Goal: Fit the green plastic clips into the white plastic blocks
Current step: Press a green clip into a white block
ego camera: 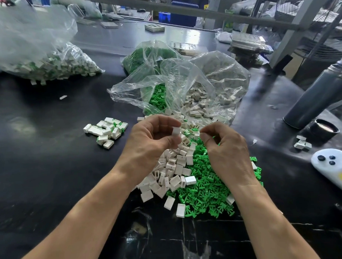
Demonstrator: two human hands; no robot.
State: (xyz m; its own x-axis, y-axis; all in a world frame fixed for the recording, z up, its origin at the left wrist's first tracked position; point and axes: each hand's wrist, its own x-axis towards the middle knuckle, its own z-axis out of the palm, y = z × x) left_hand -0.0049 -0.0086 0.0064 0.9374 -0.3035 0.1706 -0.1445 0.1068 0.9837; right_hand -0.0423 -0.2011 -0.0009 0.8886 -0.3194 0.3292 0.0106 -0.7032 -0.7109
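Pinching a small white plastic block point(176, 131) between thumb and fingertips, the person's left hand point(151, 141) holds it raised above the loose heap on the glossy black worktable point(41, 172). The right hand point(225, 152) hovers just beside it, near but not touching, with its thumb pressed against the curled forefinger; whether anything sits between those fingers cannot be told. Beneath both hands lie two mixed piles: hollow white plastic blocks point(168, 174) toward the left and small green plastic clips point(207, 194) spreading to the right and nearer the person, with a few white blocks scattered over the green. Behind the hands, a crumpled clear plastic bag point(184, 78) lies open and spills more white blocks, and a second clear bag of green clips point(144, 56) sits touching it on the far side. To the left of the hands, apart from the heaps, sits a small cluster of white blocks with green showing in them point(107, 131). Farther left and back rests a large clear bag filled with similar white and green pieces point(47, 62). At the right stand a grey cylinder leaning over the table point(316, 97), a round black cap point(323, 130) near its base, and a white handheld controller with dark buttons point(332, 164).
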